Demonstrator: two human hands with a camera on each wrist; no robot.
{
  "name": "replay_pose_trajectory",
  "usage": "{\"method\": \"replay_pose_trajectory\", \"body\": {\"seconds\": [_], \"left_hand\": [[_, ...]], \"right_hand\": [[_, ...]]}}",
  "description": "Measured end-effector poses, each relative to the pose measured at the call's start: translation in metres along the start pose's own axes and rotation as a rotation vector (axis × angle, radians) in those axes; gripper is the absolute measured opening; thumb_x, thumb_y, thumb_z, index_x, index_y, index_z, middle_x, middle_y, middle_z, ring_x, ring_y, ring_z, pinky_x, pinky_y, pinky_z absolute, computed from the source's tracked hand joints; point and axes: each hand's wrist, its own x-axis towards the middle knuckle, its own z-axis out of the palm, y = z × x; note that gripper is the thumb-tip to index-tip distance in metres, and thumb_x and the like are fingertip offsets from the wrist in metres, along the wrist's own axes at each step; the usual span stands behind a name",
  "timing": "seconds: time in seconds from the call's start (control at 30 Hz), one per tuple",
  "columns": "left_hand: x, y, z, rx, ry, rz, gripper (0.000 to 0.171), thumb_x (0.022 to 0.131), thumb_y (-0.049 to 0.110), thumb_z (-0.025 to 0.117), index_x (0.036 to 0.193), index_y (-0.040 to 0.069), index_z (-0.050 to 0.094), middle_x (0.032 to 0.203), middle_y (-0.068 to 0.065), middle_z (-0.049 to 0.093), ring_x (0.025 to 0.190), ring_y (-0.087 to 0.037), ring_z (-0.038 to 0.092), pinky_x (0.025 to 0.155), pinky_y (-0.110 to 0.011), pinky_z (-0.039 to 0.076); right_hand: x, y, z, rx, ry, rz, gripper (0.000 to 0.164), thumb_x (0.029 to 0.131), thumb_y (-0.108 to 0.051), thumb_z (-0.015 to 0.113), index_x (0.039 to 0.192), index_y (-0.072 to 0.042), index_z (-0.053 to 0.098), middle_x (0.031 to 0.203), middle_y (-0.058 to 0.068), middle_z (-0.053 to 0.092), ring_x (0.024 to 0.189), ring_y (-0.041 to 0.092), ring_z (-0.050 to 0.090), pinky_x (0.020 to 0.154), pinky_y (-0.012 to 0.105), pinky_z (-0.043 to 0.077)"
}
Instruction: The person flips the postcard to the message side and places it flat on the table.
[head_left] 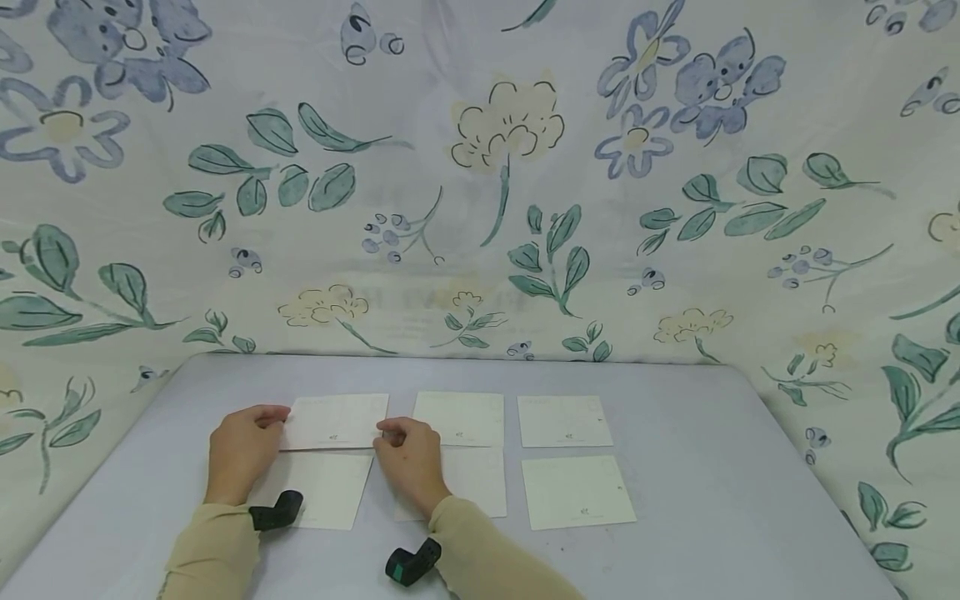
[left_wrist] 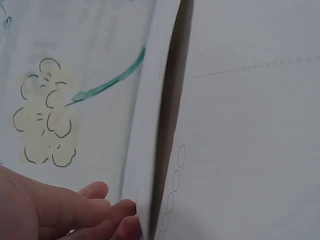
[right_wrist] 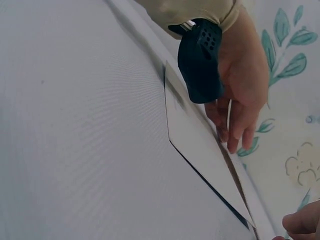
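My left hand pinches the left edge of a white postcard at the back left of the table, and my right hand pinches its right edge. A dark gap shows along this card's near edge. Just in front of it lies another postcard, partly under my left wrist; its dotted line and row of small ovals appear in the left wrist view. Low in that view, my left fingers meet the card's end. Only part of my right hand enters the right wrist view.
Beside the held card are a back middle postcard and a front middle one, the latter partly covered by my right arm. Two more postcards, back and front, lie further right. A flower-patterned cloth hangs behind the pale table.
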Motion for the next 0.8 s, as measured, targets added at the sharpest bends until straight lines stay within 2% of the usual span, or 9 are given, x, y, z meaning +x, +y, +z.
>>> {"method": "replay_pose_trajectory", "body": {"seconds": [0.2, 0.33, 0.47, 0.7, 0.8], "left_hand": [[0.001, 0.0, 0.002, 0.001, 0.013, -0.004, 0.029, 0.09, 0.009, 0.046, 0.111, -0.004, 0.063, 0.105, -0.025, 0.062, 0.099, -0.04, 0.053, 0.079, -0.05, 0.042], [0.001, 0.001, 0.002, -0.008, 0.009, -0.038, 0.031, 0.091, 0.012, 0.046, 0.114, -0.003, 0.061, 0.11, -0.027, 0.059, 0.106, -0.042, 0.049, 0.085, -0.053, 0.04], [0.002, 0.003, 0.001, -0.013, -0.004, -0.067, 0.034, 0.092, 0.015, 0.045, 0.117, -0.003, 0.059, 0.115, -0.027, 0.056, 0.109, -0.043, 0.047, 0.089, -0.055, 0.039], [0.0, 0.006, -0.003, -0.038, -0.003, -0.048, 0.035, 0.094, 0.018, 0.044, 0.118, -0.002, 0.059, 0.118, -0.027, 0.056, 0.106, -0.04, 0.05, 0.079, -0.049, 0.045], [-0.001, 0.007, -0.005, -0.051, -0.006, -0.05, 0.036, 0.094, 0.02, 0.044, 0.119, -0.002, 0.058, 0.119, -0.026, 0.055, 0.107, -0.04, 0.05, 0.082, -0.05, 0.045]], "right_hand": [[0.0, -0.001, 0.0, 0.012, 0.015, -0.02, 0.016, 0.08, -0.008, 0.065, 0.094, -0.012, 0.071, 0.071, -0.01, 0.059, 0.065, 0.002, 0.051, 0.06, 0.018, 0.044], [0.0, -0.002, 0.0, 0.027, 0.029, -0.044, 0.016, 0.08, -0.007, 0.065, 0.094, -0.013, 0.071, 0.072, -0.009, 0.059, 0.065, 0.002, 0.052, 0.06, 0.018, 0.044], [0.0, -0.004, 0.0, 0.051, 0.03, -0.027, 0.015, 0.081, -0.009, 0.066, 0.094, -0.016, 0.071, 0.073, -0.01, 0.058, 0.063, 0.002, 0.053, 0.059, 0.018, 0.045], [-0.001, -0.016, -0.004, 0.07, 0.031, -0.036, 0.015, 0.081, -0.01, 0.066, 0.093, -0.017, 0.071, 0.072, -0.01, 0.058, 0.057, 0.003, 0.051, 0.055, 0.018, 0.044], [0.0, -0.02, -0.006, 0.074, 0.026, -0.034, 0.015, 0.081, -0.01, 0.067, 0.093, -0.018, 0.071, 0.072, -0.01, 0.058, 0.059, 0.003, 0.051, 0.055, 0.018, 0.044]]}}
